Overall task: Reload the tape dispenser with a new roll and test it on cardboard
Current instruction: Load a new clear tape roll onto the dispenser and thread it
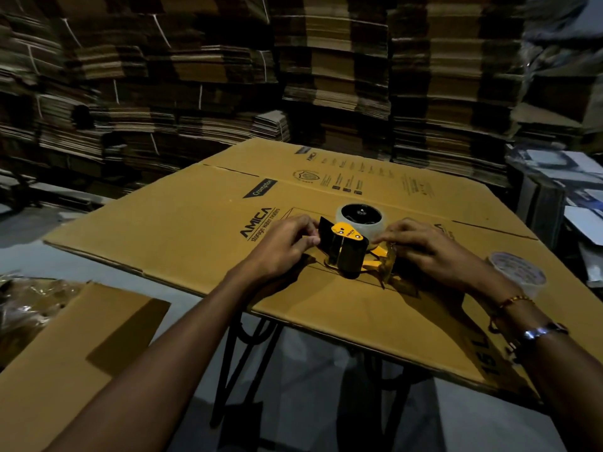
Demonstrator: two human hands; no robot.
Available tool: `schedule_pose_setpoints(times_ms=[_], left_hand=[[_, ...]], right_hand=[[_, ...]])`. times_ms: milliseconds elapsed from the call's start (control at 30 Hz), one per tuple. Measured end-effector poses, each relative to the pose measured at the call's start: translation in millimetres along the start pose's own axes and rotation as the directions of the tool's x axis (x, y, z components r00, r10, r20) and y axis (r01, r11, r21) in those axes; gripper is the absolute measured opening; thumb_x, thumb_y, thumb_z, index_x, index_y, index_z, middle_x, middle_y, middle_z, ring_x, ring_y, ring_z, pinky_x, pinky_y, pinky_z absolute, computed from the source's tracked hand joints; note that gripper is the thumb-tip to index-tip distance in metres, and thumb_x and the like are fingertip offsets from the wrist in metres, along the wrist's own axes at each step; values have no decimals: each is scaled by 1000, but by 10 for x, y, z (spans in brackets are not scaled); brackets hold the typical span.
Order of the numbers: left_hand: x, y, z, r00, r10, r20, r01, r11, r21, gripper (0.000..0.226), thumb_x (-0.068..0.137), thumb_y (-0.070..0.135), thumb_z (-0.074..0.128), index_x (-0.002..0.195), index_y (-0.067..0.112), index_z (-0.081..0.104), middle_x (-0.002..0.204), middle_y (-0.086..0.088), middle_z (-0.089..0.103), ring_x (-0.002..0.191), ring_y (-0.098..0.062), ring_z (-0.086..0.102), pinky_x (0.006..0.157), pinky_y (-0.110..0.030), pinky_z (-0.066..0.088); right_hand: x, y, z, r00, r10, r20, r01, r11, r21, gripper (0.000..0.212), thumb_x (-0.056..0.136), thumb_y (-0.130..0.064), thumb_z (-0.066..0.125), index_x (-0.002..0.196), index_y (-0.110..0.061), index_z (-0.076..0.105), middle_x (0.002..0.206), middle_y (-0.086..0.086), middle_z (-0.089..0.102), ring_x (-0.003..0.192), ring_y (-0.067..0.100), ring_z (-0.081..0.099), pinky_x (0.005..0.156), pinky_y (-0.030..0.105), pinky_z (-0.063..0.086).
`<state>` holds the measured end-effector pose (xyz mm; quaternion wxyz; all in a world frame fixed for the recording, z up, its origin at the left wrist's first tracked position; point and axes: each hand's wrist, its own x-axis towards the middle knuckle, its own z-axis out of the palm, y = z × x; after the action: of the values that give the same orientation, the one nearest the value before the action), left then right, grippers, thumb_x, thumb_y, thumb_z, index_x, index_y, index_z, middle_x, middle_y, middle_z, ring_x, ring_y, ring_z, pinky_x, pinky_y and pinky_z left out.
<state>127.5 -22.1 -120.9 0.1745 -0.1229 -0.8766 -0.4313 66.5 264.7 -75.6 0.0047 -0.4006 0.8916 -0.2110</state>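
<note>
Dispenser: our tape dispenser (347, 252) lies on its side on the flattened cardboard (182, 230), tape roll (359, 220) mounted at the far end.
Left hand (280, 247): fingers pinch the black flap.
Right hand (421, 247): fingertips on the yellow end; exact grip we can't tell.
Spare roll (518, 272): near our right wrist.

The tape dispenser (346, 252) is black with orange-yellow parts — its roll (359, 221) pale and translucent around a black hub. The flattened cardboard box (326, 308) is tan-brown with dark printed lettering. A second roll (518, 270) looks whitish-clear. The stacked cardboard (195, 93) behind — brown, banded in dark shadow.
</note>
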Motion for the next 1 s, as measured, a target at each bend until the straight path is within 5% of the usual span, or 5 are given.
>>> schedule_pose_setpoints(times_ms=[200,367,767,1000], left_hand=[[42,-48,10,999,-40,18,41,998,-50,6,94,15,62,92,10,65,121,-2,60,115,-12,56,94,-24,46],[85,-10,-8,996,-65,57,68,997,-40,4,93,17,63,91,14,65,113,0,58,101,-6,56,77,-7,45],[100,44,228,997,-45,-58,47,998,49,5,95,15,61,89,15,61,105,-1,46,96,-13,52,86,-24,50],[87,80,318,990,-67,-127,80,992,97,6,96,13,58,93,9,61,104,-1,43,90,-12,50,86,-35,52]], right_hand=[[7,-8,19,1000,-4,-10,4,1000,4,39,99,-19,48,123,-48,57,131,-13,47,124,8,39,95,17,30],[8,-4,28,1000,9,-3,-9,1000,-10,40,99,-20,47,125,-49,57,132,-16,46,127,11,37,105,35,32],[-12,-30,32,999,-18,-30,18,1000,13,39,97,-23,48,122,-52,56,128,-14,49,123,11,42,106,41,38],[-10,-87,37,999,-6,-45,6,1000,-4,42,98,-15,50,118,-53,54,126,-17,47,120,6,38,105,33,33]])
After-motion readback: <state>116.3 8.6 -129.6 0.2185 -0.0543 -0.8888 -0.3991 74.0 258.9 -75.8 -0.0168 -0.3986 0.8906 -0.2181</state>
